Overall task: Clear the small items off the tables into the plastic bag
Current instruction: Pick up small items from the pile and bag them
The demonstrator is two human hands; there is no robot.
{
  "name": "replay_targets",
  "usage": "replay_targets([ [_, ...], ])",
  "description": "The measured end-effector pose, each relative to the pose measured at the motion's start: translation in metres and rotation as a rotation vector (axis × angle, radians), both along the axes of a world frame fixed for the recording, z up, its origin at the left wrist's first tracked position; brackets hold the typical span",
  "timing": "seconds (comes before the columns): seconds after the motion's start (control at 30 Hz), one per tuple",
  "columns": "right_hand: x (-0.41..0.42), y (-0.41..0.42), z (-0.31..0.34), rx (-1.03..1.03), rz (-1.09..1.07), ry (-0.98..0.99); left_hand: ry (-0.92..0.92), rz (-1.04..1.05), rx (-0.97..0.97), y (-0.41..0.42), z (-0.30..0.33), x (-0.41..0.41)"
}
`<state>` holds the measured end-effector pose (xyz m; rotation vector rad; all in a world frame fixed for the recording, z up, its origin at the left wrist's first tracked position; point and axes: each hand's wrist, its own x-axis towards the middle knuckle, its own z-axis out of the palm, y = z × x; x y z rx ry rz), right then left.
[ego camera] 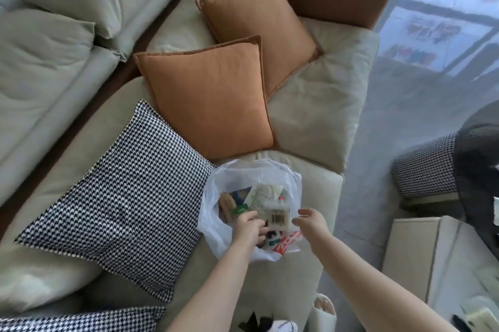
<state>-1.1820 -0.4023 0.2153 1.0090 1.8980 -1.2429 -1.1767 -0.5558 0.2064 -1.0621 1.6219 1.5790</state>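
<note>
**Bag sits loose on a soft seat, and it could slump or spill**

I see the plastic bag standing open on the pale sofa, with both hands at its mouth. My left hand is down at the near rim, fingers curled among the packets there; I judge it is grasping something, but I cannot tell whether that is an item or the bag's edge. My right hand hovers just right of the opening, released, fingers loosely bent and holding nothing. Beyond the left hand's fingers lie the contents: a barcoded packet, a white printed sheet, something blue and a green label.

The risk I see is the bag itself. It has thin walls, nothing stiff holds it up, and the cushion under it gives. If the left hand pulls the rim toward me or lets go abruptly, the mouth may fold shut or the bag may tip toward the seat edge on the right hand's side and shed packets onto the floor. The right hand is close enough to steady the far rim.

Much is hard to read. The picture is motion-blurred. No worktop with small items shows clearly; a pale surface far right of the right hand is cut off. The bag's depth, its handles, and the dark object at the bottom edge below my forearms are unclear.
</note>
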Motion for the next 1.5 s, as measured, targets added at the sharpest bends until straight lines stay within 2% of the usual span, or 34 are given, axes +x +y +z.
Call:
replay_targets([
  [0.2,0.037,0.042,0.037,0.081,-0.005,0.073,0.065,-0.394,-0.077,0.048,0.028,0.012],
  [0.43,0.111,0.102,0.063,0.232,-0.025,0.112,0.237,-0.825,-0.111,0.125,0.063,0.054],
  [0.6,0.183,0.144,0.073,0.332,0.011,0.131,0.375,-1.126,-0.156,0.181,0.087,0.106],
  [0.8,0.304,0.196,0.083,0.397,-0.073,0.169,0.518,-1.417,-0.267,0.240,0.095,0.204],
  [1.03,0.473,0.232,0.089,0.468,-0.268,0.192,0.625,-1.631,-0.300,0.287,0.100,0.339],
  [1.17,0.558,0.237,0.086,0.441,-0.466,0.163,0.631,-1.760,-0.306,0.306,0.100,0.406],
  [1.5,0.692,0.217,0.071,0.447,-0.881,0.000,0.659,-2.044,-0.281,0.336,0.090,0.497],
])
